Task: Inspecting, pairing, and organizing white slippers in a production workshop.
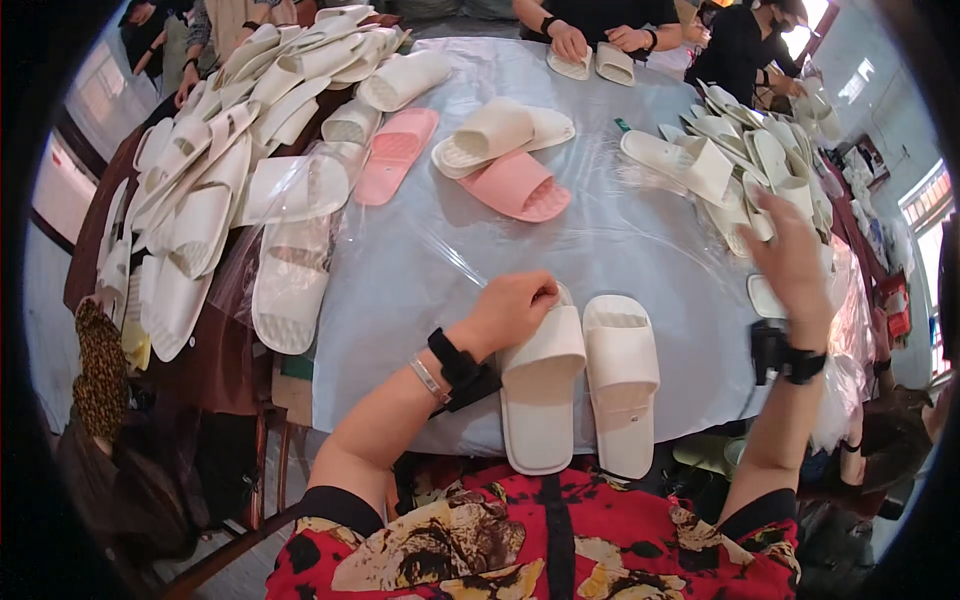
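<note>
A pair of cream slippers lies side by side in front of me, toes pointing away: the left slipper (540,400) and the right slipper (622,380). My left hand (508,312) is over the toe end of the left one, fingers curled and closed; whatever they pinch is hidden. Off to the right, my right hand (790,262) is raised with fingers stretched out, slightly blurred. It holds nothing I can see and is beside a heap of cream slippers (705,165) at the table's right side.
A large pile of cream slippers (195,185) covers the left side, partly under clear plastic film. Pink slippers (520,185) and cream ones lie mid-table on the pale sheet (400,300). Across the table, another person's hands (570,42) touch a slipper pair. More people stand around.
</note>
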The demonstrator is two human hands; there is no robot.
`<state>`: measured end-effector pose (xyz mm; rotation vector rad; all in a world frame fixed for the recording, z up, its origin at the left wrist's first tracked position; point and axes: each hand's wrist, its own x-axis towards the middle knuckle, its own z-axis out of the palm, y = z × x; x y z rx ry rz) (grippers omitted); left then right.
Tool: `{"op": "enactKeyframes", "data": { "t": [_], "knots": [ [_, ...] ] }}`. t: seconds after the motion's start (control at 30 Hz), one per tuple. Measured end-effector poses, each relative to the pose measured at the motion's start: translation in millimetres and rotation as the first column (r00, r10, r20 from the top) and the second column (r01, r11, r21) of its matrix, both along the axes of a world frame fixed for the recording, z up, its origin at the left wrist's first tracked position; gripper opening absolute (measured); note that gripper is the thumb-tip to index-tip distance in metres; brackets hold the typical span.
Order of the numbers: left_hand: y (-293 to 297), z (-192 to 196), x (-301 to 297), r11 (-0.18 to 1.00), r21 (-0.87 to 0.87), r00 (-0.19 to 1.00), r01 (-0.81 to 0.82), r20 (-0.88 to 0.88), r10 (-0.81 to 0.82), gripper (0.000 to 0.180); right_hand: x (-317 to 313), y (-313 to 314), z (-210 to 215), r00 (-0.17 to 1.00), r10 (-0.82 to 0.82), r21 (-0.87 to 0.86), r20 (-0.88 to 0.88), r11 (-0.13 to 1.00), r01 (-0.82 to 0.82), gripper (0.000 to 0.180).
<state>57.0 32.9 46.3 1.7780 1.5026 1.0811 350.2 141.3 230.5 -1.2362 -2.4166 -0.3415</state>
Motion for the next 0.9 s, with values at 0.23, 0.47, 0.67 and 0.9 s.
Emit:
{"op": "enactKeyframes", "data": {
  "t": [0.23,0.47,0.67,0.9],
  "knots": [
    [8,-34,6,0.892,0.444,0.985,-0.084,-0.097,0.141,0.017,-224,-102,-84,0.547,0.836,-0.172,-0.044,0.533,-0.828,0.051],
    [-3,-17,12,0.985,0.041,0.98,-0.165,0.115,0.16,0.015,-266,-100,-138,0.567,0.82,-0.779,0.073,0.402,-0.481,0.032],
    [-11,-5,1,0.982,0.173,0.997,-0.074,-0.015,0.078,0.01,-206,-1,-80,0.901,0.434,-0.141,-0.027,0.89,-0.433,0.008],
    [-2,-12,9,0.996,0.054,0.997,-0.071,0.005,0.071,0.014,72,86,-50,0.789,-0.318,0.032,-0.525,0.92,0.392,0.024]
  ]
}}
